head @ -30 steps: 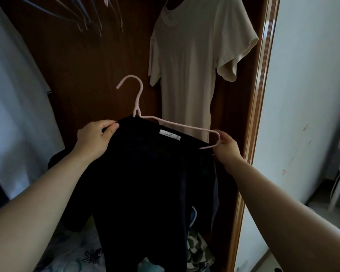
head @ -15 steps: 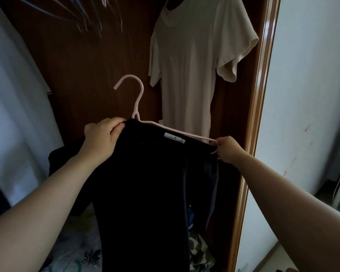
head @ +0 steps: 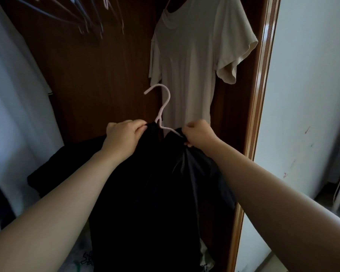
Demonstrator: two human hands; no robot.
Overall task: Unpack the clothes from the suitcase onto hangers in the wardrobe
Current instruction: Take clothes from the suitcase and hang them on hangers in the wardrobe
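Left hand [head: 124,134] and right hand [head: 198,135] each pinched the black garment [head: 155,193], bunched at the neck of the pink hanger [head: 162,107], before the wardrobe [head: 86,79]. Risk: cloth could slip off if either pinch loosened.

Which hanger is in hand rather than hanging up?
The pink hanger, carrying the black garment that the left hand and right hand grip; the dark empty hangers and the one inside the beige T-shirt hang above.

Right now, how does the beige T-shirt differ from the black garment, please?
The beige T-shirt hangs untouched; the black garment is gripped by the left hand and right hand. The beige T-shirt is pale and spread out; the black garment is dark and bunched on its pink hanger. Both are clothing.
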